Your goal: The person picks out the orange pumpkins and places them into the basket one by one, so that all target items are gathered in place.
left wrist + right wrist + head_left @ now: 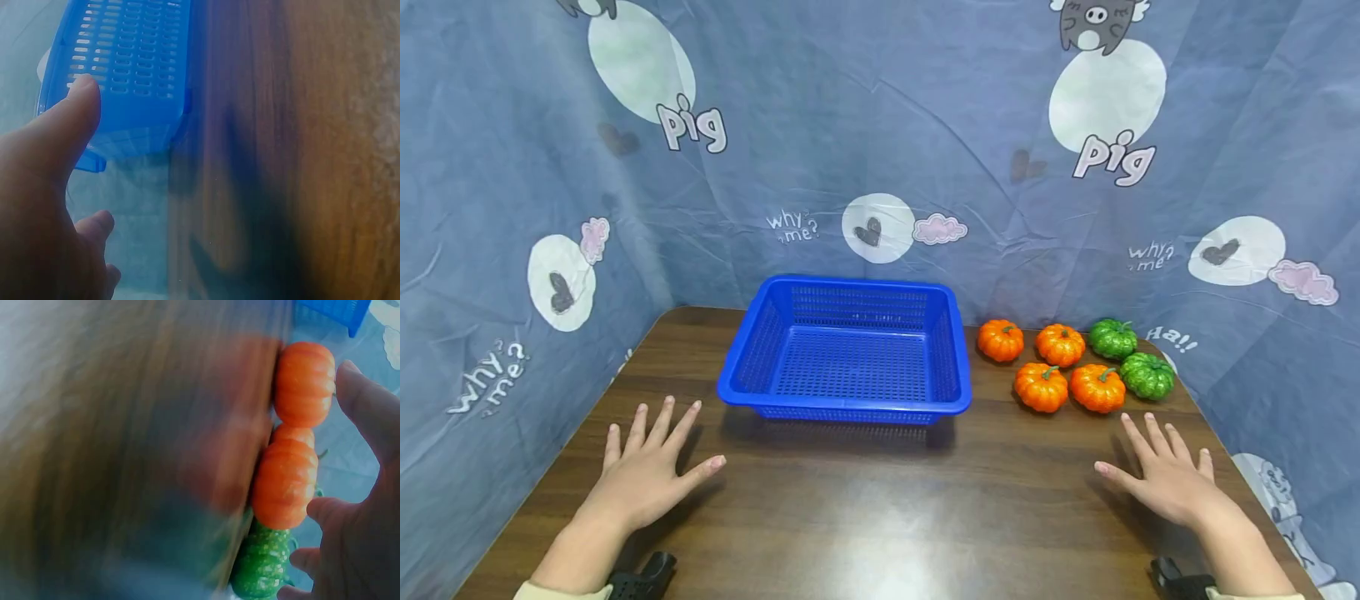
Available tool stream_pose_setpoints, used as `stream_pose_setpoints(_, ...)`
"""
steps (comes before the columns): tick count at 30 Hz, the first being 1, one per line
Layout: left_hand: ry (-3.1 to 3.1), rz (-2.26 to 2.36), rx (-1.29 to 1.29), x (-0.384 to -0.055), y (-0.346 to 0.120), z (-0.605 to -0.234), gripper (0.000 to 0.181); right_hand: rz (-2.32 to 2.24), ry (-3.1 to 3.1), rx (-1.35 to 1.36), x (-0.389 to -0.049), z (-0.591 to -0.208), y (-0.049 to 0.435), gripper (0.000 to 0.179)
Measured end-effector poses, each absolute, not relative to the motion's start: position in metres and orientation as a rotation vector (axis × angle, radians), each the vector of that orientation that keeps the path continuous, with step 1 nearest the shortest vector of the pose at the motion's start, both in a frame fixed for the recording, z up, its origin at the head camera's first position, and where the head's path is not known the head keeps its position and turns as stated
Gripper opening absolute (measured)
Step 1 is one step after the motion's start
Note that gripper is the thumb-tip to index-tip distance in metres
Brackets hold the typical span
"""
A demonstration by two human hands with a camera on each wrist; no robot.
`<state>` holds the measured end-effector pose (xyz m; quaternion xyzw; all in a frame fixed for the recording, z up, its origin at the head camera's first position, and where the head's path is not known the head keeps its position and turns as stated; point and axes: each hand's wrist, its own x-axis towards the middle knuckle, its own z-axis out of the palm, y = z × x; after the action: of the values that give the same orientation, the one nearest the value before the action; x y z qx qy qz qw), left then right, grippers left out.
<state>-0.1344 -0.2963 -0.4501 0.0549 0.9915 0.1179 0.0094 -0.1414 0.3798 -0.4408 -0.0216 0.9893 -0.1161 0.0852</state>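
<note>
My left hand point(642, 477) is spread over the left side of the table, fingers straight and holding nothing. Beyond it, toward the middle, stands a blue plastic basket point(844, 404) with perforated walls and nothing inside. My right hand point(1172, 483) hovers over the right side, also spread and holding nothing. Just past its fingertips sit several small orange pumpkins point(1098, 388) and two green pumpkins point(1147, 376), grouped to the right of the basket. In the right wrist view, an orange pumpkin point(285, 481) and a green pumpkin point(259, 562) appear beyond the fingers.
The brown wooden table point(880, 500) reflects light near its front edge. A blue-grey printed cloth point(880, 125) hangs behind the table and along both sides, close to its edges. A dark strap mount point(643, 577) sits at my left wrist, with another point(1180, 577) at my right.
</note>
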Motion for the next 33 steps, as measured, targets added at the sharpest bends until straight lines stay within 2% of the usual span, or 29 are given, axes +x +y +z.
stream_pose_setpoints(33, 3.124, 0.503, 0.223, -0.163, -0.29, -0.429, 0.09, -0.404, 3.015, -0.068, -0.175, -0.434, 0.377, 0.099)
